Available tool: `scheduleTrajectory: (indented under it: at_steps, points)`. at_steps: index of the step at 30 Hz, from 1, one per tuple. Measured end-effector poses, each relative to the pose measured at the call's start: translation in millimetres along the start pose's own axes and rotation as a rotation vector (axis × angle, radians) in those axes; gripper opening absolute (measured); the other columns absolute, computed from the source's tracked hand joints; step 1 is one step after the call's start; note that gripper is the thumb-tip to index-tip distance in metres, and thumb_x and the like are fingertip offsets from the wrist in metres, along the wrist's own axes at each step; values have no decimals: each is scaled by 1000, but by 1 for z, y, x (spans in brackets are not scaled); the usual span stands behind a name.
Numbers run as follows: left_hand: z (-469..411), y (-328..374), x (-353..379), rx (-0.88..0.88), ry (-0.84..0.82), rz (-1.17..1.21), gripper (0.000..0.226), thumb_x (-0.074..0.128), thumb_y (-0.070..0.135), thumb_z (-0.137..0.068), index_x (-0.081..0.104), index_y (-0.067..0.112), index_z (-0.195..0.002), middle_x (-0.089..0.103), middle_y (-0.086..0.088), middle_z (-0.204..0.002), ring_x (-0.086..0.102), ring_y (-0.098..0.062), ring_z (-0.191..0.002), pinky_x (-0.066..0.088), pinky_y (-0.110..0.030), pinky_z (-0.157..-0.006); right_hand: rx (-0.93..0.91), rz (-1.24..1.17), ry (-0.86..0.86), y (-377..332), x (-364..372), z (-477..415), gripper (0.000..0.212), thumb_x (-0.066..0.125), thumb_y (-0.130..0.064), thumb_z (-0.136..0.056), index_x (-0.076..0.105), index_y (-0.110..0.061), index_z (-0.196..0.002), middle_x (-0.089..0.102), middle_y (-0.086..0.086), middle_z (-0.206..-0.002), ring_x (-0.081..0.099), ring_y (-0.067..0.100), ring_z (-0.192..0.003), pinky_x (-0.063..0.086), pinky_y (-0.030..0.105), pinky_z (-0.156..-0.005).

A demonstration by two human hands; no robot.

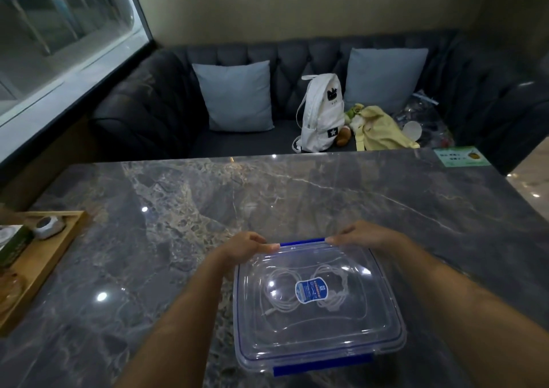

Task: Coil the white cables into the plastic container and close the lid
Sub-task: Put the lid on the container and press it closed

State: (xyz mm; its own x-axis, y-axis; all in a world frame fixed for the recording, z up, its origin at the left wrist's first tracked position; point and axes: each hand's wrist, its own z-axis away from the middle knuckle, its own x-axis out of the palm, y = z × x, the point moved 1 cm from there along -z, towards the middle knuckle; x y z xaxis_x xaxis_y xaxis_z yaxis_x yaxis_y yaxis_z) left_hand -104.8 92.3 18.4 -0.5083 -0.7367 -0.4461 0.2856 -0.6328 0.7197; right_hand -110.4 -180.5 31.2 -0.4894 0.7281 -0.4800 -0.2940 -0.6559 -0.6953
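A clear plastic container (395, 322) stands on the marble table near its front edge, with its clear lid (315, 337) lying on top. Coiled white cables (277, 304) show through the lid, beside a blue and white label (311, 290). A blue latch (301, 242) runs along the far rim and another blue latch (322, 364) along the near rim. My left hand (246, 245) pinches the far latch's left end. My right hand (361, 234) presses its fingertips on the right end.
A wooden tray (44, 266) with a small dish and a green box sits at the table's left edge. A green card (460, 156) lies at the far right corner. Behind the table a dark sofa holds cushions, a white backpack (320, 114) and a yellow cloth.
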Motion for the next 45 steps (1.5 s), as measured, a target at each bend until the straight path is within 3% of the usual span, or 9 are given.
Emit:
scheduleTrajectory:
  at_steps: [6,9,13,19,21,24,29,35,45]
  points:
    - [-2,-6,6,115,86,54,33,75,31,-74,68,15,-102,70,1,-94,65,-15,-90,49,-26,-82,-132,7,-74,-4,2,-3,25,74,-31,-74,70,-21,-97,72,0,-95,66,12,-84,51,26,-79]
    - [6,6,10,149,150,-137,24,68,29,-81,69,13,-99,71,-5,-94,65,-20,-89,50,-32,-81,-205,186,-82,-14,11,-6,22,73,-38,-73,68,-28,-92,67,-12,-82,62,5,-75,44,20,-68]
    - [41,33,32,326,300,-609,30,58,31,-87,61,13,-112,64,-9,-111,59,-26,-100,45,-35,-85,-254,250,10,-18,29,-9,20,71,-39,-74,64,-27,-88,63,-6,-80,59,14,-76,45,28,-68]
    - [108,25,115,734,151,-837,57,58,54,-75,52,23,-123,61,-2,-124,57,-21,-112,42,-34,-98,-249,296,135,-11,34,0,47,67,-51,-73,62,-25,-112,66,1,-108,60,20,-99,46,38,-91]
    - [116,14,134,737,143,-1083,70,55,64,-72,46,25,-130,55,-9,-135,52,-27,-124,37,-45,-106,-251,294,132,-12,35,1,48,68,-50,-73,62,-24,-113,67,2,-111,60,21,-101,46,38,-92]
    - [113,-2,146,706,99,-1182,81,44,61,-85,5,23,-145,13,-19,-157,11,-37,-144,-12,-56,-107,-244,286,123,-12,34,2,50,68,-51,-73,61,-23,-114,66,3,-110,60,22,-101,47,37,-91]
    - [112,-10,156,677,153,-1314,95,52,45,-88,-21,15,-140,1,-25,-156,1,-45,-142,-16,-63,-102,-245,310,122,-13,36,2,48,64,-49,-78,59,-22,-117,64,5,-116,58,22,-104,45,40,-95]
    - [123,-11,166,668,210,-1306,84,43,42,-92,-13,3,-141,-7,-34,-147,-13,-53,-132,-8,-65,-104,-247,379,83,-13,37,7,40,56,-48,-84,56,-23,-117,63,5,-117,58,23,-104,44,44,-95]
    - [126,-9,164,691,144,-1287,81,32,47,-91,-16,5,-141,-28,-31,-139,-35,-49,-122,-20,-64,-103,-264,384,102,-11,37,10,40,55,-47,-85,56,-24,-117,63,5,-117,58,23,-103,44,45,-95]
